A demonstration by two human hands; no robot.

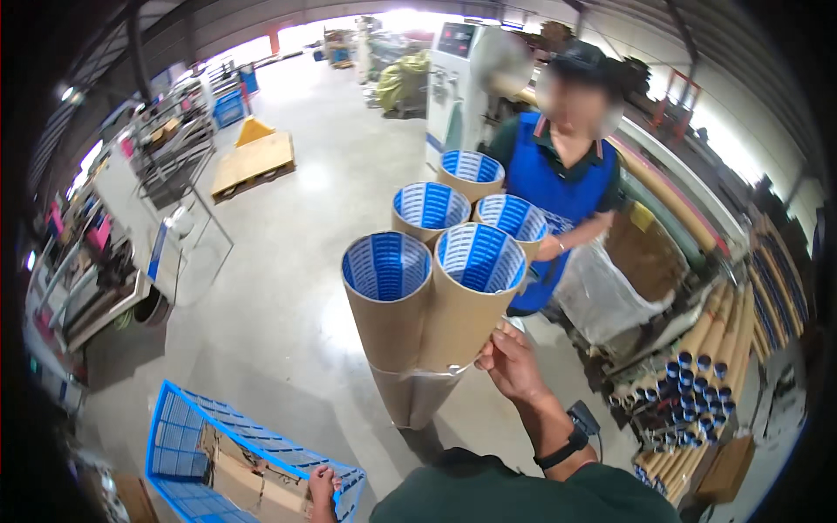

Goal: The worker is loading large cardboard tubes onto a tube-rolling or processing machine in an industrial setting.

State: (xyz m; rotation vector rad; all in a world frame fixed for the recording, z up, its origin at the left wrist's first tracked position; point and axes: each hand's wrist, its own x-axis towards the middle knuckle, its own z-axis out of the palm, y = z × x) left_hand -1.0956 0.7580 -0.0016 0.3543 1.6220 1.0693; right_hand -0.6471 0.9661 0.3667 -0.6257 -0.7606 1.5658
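Grouped upright over the floor (279, 314), beyond the right corner of a blue crate (179, 440): five cardboard tubes (449, 305). Well apart: right hand (513, 362) bent against the front-right tube, left hand (323, 488) curled at the crate's rim; clamping unclear for both. Apparently steadying; next, seemingly in need of even support alongside the co-worker's hand (549, 248).

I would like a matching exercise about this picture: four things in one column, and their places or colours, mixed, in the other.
Column one
1. Large cardboard tubes
2. Left hand
3. Right hand
4. Wooden pallet

Column two
A. On the floor, with a yellow object at its far end
B. At the edge of the blue crate
C. Brown outside, blue and white inside
D. Close against the side of a large tube

Right pairs: 1-C, 2-B, 3-D, 4-A
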